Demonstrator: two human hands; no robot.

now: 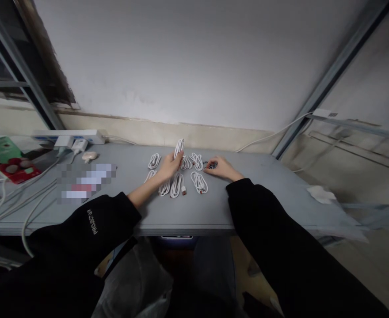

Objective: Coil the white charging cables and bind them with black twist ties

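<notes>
My left hand [172, 168] is closed around a coiled white charging cable [179, 146], held upright above the table. Below and around it, several more coiled white cables lie in two rough rows, among them one with a visible USB plug [177, 186], one at the upper left [154, 161] and one at the lower right [199, 182]. Right of the rows, my right hand [221, 168] has its thumb and index finger curled together over a small heap of thin dark pieces [211, 164]. Whatever sits between those fingertips is too small to make out.
The grey table [264, 198] stands against a wall. At left are a power strip [95, 136] with chargers, loose cables, a green and red box [9, 159] and a blurred-out packet [88, 182]. A crumpled white piece [320, 194] lies at right. Metal posts flank the table.
</notes>
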